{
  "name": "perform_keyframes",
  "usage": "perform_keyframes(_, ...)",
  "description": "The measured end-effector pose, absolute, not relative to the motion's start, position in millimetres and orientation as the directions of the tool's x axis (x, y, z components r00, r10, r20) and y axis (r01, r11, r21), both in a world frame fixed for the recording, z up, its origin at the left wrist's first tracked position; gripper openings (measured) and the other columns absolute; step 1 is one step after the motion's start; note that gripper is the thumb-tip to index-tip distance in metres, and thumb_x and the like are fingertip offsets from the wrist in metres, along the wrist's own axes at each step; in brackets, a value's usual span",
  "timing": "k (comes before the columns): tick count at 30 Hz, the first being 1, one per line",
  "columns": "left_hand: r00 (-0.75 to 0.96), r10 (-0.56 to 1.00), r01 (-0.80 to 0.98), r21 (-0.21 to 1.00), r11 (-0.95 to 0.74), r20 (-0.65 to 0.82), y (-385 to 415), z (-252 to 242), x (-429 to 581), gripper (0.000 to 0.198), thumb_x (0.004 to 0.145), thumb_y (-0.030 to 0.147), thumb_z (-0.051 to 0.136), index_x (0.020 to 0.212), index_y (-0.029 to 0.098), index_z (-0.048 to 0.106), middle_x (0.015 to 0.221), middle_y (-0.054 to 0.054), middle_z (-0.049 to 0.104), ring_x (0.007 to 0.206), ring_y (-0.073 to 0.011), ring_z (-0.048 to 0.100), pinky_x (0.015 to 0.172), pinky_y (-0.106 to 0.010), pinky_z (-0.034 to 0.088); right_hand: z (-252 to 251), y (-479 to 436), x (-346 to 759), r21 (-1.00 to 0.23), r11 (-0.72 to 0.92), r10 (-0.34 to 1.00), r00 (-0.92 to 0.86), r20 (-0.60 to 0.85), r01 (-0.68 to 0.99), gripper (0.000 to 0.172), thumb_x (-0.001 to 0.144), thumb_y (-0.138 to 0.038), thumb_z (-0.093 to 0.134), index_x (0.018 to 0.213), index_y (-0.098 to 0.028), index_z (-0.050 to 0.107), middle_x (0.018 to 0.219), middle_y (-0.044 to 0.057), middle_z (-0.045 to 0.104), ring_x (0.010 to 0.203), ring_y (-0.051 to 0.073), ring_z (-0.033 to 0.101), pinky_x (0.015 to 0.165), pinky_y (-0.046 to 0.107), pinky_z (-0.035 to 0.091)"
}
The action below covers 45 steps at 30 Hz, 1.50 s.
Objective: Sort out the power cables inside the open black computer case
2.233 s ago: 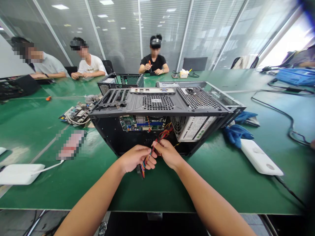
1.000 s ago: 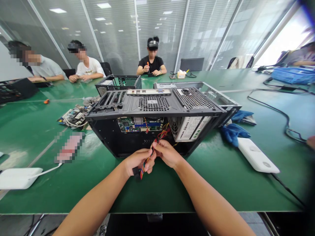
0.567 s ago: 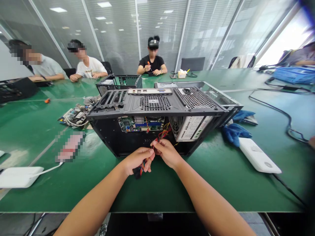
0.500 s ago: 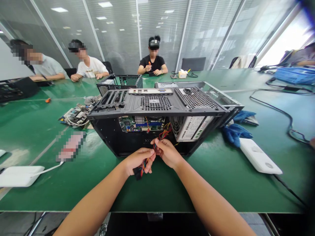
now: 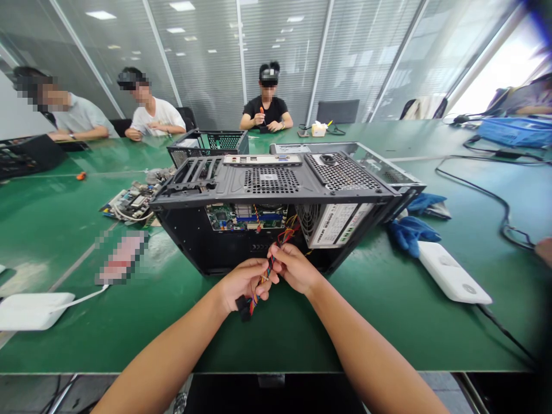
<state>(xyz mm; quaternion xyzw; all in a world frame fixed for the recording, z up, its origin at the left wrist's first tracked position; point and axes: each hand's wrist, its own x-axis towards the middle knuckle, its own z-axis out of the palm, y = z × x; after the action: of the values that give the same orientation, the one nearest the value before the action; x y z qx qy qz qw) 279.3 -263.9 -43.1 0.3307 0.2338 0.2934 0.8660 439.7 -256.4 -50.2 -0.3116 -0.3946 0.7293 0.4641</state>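
Between my hands runs a bundle of coloured power cables (image 5: 254, 297) with a black connector at its lower end. My left hand (image 5: 248, 280) is closed around the bundle near that connector. Higher up, my right hand (image 5: 294, 266) pinches the same cables. From there they lead up to the power supply (image 5: 340, 225) inside a black computer case (image 5: 185, 241), which stands before me with its side open. A green motherboard (image 5: 222, 218) with a blue slot shows inside the case. Fingers partly hide the middle of the bundle.
Left are loose circuit boards (image 5: 133, 201), a blurred-out phone (image 5: 123, 257) and a white power bank (image 5: 37, 310). Right lie blue gloves (image 5: 414, 233) and a white power strip (image 5: 452, 273). More cases (image 5: 215, 141) stand behind. Several people sit around the green table (image 5: 366, 322).
More of the cable bundle shows between my hands, and its connector end hangs slightly lower. My hands stay in nearly the same place, both still gripping it.
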Motion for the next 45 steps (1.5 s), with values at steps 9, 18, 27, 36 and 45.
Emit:
perform_keyframes(9,0.553,0.803,-0.124,0.931,0.343,-0.223,-265,-42,284,0.036,0.078,0.046,0.071,0.083,0.012,0.059,0.063,0.003,0.058,0.041,-0.0049,0.05,0.051,-0.024,0.053,-48,-258,430,-0.943,-0.105,0.987,-0.146,-0.062,-0.314,0.043,0.072,-0.057,0.071,0.073,-0.015,0.063,0.047,-0.005,0.049,0.044,0.009,0.047,0.047,0.023,0.035)
perform_keyframes(18,0.615,0.749,-0.092,0.922,0.376,-0.244,-263,-36,278,0.04,0.079,0.051,0.067,0.085,0.013,0.057,0.06,0.004,0.055,0.036,-0.0025,0.041,0.045,-0.022,0.049,-46,-257,434,-0.896,-0.155,0.969,-0.242,-0.055,-0.417,0.05,0.07,-0.052,0.075,0.049,-0.017,0.047,0.058,-0.001,0.055,0.049,0.008,0.048,0.05,0.025,0.035)
perform_keyframes(27,0.637,0.727,-0.09,0.912,0.4,-0.256,-260,-31,275,0.039,0.078,0.05,0.068,0.082,0.013,0.056,0.056,0.006,0.05,0.034,-0.0008,0.035,0.041,-0.019,0.045,-46,-255,437,-0.845,-0.218,0.951,-0.302,-0.071,-0.489,0.045,0.071,-0.047,0.076,0.051,-0.017,0.05,0.054,-0.004,0.048,0.049,0.008,0.044,0.051,0.025,0.031)
perform_keyframes(36,0.47,0.875,0.304,0.952,-0.041,-0.113,-263,-32,276,0.03,0.089,0.04,0.051,0.078,0.014,0.059,0.06,0.002,0.058,0.038,-0.0048,0.047,0.042,-0.018,0.041,-54,-255,428,-0.951,-0.082,0.997,-0.039,-0.074,-0.297,0.044,0.067,-0.058,0.074,0.066,-0.017,0.06,0.046,-0.007,0.041,0.045,0.008,0.036,0.049,0.026,0.025)
perform_keyframes(45,0.565,0.798,0.104,0.978,0.18,-0.208,-261,-30,273,0.036,0.084,0.048,0.058,0.082,0.013,0.059,0.065,-0.001,0.064,0.037,-0.0051,0.048,0.042,-0.02,0.044,-50,-255,431,-0.92,-0.13,0.988,-0.131,-0.087,-0.37,0.044,0.068,-0.056,0.075,0.058,-0.017,0.056,0.046,-0.006,0.042,0.046,0.009,0.042,0.049,0.025,0.03)
